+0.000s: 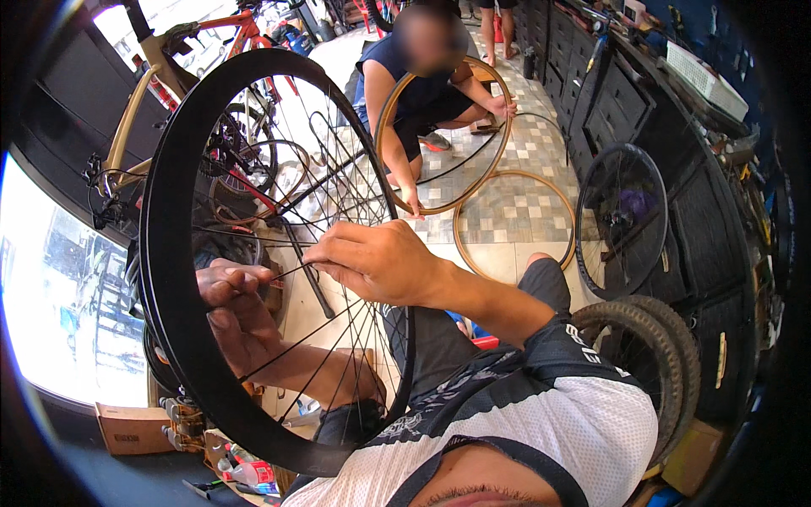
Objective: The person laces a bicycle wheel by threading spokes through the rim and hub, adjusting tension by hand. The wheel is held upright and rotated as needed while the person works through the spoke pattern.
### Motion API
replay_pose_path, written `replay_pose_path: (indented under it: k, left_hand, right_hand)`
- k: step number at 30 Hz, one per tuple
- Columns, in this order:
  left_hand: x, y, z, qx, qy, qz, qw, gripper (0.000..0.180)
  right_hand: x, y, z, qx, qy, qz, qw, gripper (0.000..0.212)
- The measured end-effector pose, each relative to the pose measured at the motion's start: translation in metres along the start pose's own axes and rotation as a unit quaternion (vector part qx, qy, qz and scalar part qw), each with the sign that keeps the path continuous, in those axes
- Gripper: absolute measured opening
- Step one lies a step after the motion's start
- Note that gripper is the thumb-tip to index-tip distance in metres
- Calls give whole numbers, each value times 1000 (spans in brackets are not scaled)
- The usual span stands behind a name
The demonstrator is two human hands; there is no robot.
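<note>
Left of centre, a spoke (pixel 290 271) was pinched by the fingers of the left hand (pixel 241 317) and right hand (pixel 376 262); the rim (pixel 173 253) seemed mostly laced, not yet tyred.

White mesh jersey (pixel 600 418), dark collar (pixel 528 460), black sleeve (pixel 553 348) (pale lettering on it).
</note>
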State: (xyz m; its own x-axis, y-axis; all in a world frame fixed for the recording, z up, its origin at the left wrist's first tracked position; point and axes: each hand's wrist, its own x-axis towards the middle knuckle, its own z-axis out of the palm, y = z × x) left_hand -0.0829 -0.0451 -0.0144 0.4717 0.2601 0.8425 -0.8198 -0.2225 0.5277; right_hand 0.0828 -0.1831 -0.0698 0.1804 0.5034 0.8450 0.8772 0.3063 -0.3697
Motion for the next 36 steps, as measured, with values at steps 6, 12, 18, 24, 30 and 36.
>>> replay_pose_path:
  k: [6,12,18,24,30,36]
  left_hand:
    - [4,-2,-3,-68,41,-24,997,35]
    - [11,0,12,-19,48,-11,999,35]
    - [5,-8,11,-72,63,-6,995,32]
    - [2,-8,-4,-100,27,22,994,30]
    - [-2,-9,-7,-77,71,-1,994,45]
    - [8,2,9,-40,1,10,999,38]
  right_hand:
    - [4,2,4,29,-16,7,999,18]
    - [10,-1,-4,20,-28,19,999,15]
    - [12,3,-4,26,-30,17,999,16]
    - [8,1,5,57,-21,19,998,17]
    - [11,2,6,61,-14,10,998,17]
    - [14,-3,6,67,-18,4,998,17]
